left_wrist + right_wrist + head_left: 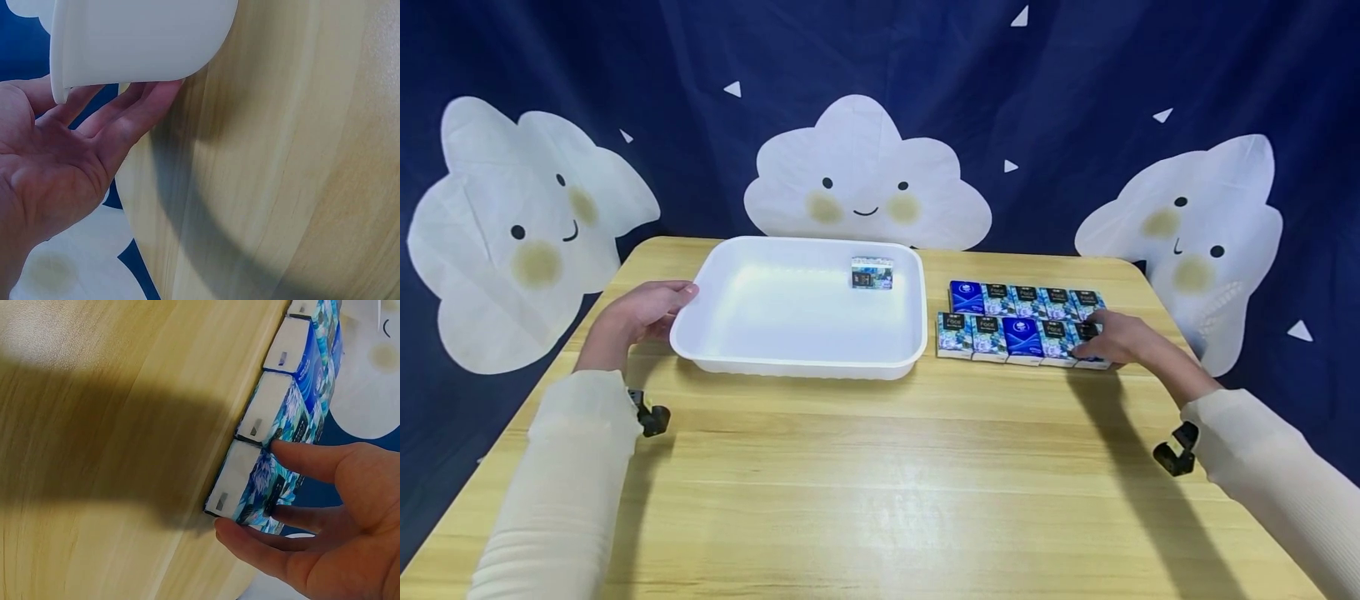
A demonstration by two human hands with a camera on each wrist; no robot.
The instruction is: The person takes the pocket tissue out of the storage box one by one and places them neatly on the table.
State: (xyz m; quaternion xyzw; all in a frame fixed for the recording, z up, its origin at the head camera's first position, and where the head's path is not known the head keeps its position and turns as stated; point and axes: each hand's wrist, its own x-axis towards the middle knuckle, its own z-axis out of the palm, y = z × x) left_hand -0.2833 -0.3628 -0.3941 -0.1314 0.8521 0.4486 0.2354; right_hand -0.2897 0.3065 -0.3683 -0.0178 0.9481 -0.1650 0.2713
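Note:
A white plastic tray (797, 367) stands at the back left of the table. My left hand (651, 308) grips its left end; in the left wrist view the fingers (134, 115) reach under the tray wall, the thumb side up at the rim. Inside the tray's far right corner lies one small tissue pack (872, 273) with a floral print. On the right, tissue packs (988, 333) form two rows, mostly floral with two dark blue ones. My right hand (1120, 336) pinches the floral tissue pack (250, 484) at the front row's right end, thumb and fingers on opposite sides.
The wooden table (850, 483) has rounded far corners. Behind it hangs a dark blue curtain (880, 50) with white smiling clouds. Small black cameras (1176, 450) are strapped at both wrists. The back row of packs (1027, 298) sits right against the front one.

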